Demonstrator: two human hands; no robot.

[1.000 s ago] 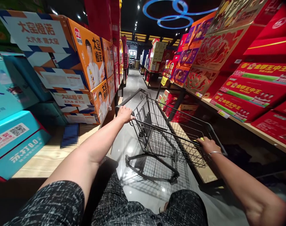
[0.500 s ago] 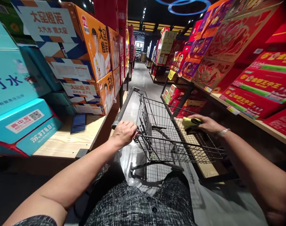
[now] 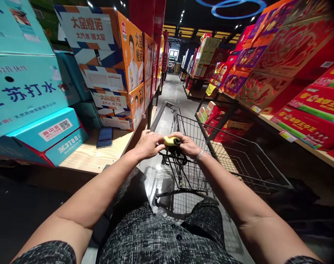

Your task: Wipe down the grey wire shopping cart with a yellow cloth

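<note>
A soft yellow-and-black bundle (image 3: 171, 140), perhaps folded cloth, is between my hands over the cart's handle end. My right hand (image 3: 189, 145), with a band at the wrist, has its fingers closed around the right side of it. My left hand (image 3: 149, 144) meets its left end, thumb and fingers pinched together there; its far fingers are hidden. Beneath and behind my hands stands a black wire shopping cart (image 3: 221, 146), turned sideways, with its grey handle (image 3: 159, 117) running away from my left hand. No goods show in its basket.
On the left, a wooden shelf (image 3: 81, 158) bears turquoise cartons (image 3: 21, 88), orange-and-white cartons (image 3: 106, 47) and a dark phone-like slab (image 3: 105, 137). Red gift boxes (image 3: 301, 124) fill the right shelf. The aisle floor (image 3: 172, 86) runs ahead between the shelves.
My right hand has brought the yellow-and-black bundle leftward from over the basket to my left hand. My left hand has let go of the cart handle and met the bundle. The view has shifted left.
</note>
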